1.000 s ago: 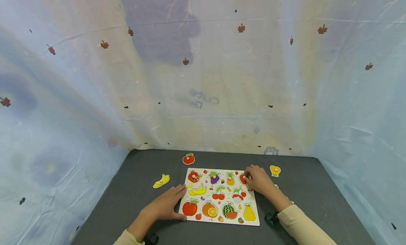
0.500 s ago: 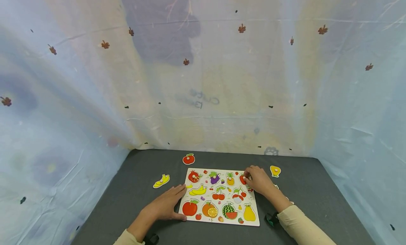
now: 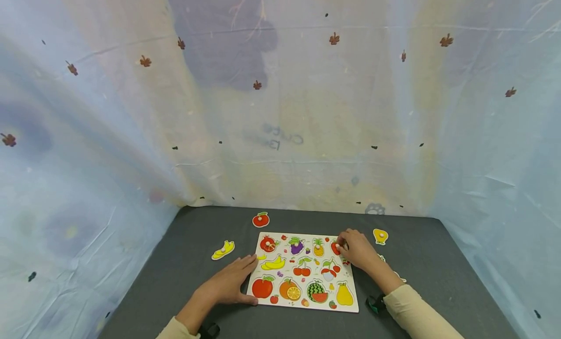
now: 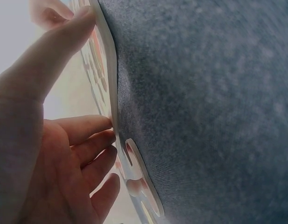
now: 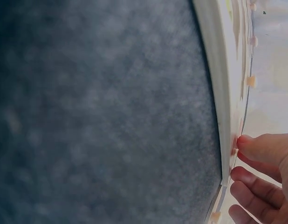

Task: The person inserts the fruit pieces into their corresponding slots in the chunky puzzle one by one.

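Observation:
A white fruit puzzle board [image 3: 348, 276] lies on a dark grey tabletop. My left hand [image 3: 230, 282] rests along its left side, fingers extended; the thumb touches the edge near the lower left corner. In the left wrist view, the fingertips [image 4: 109, 122] meet the board's rim. At the upper right of the board, my right hand [image 3: 356, 249] pinches the knob of a red fruit puzzle piece [image 3: 335, 248], partly covered by the fingers. Grape [image 3: 296, 246], pineapple [image 3: 318, 248] and pomegranate pieces [image 3: 267, 244] sit in the top row.
Loose on the table are a banana piece [image 3: 223, 251] at left, a red fruit piece [image 3: 260, 220] behind the board and a yellow pear piece [image 3: 380, 236] at right. My right forearm mostly hides more pieces. A patterned curtain [image 3: 307, 110] hangs behind the table.

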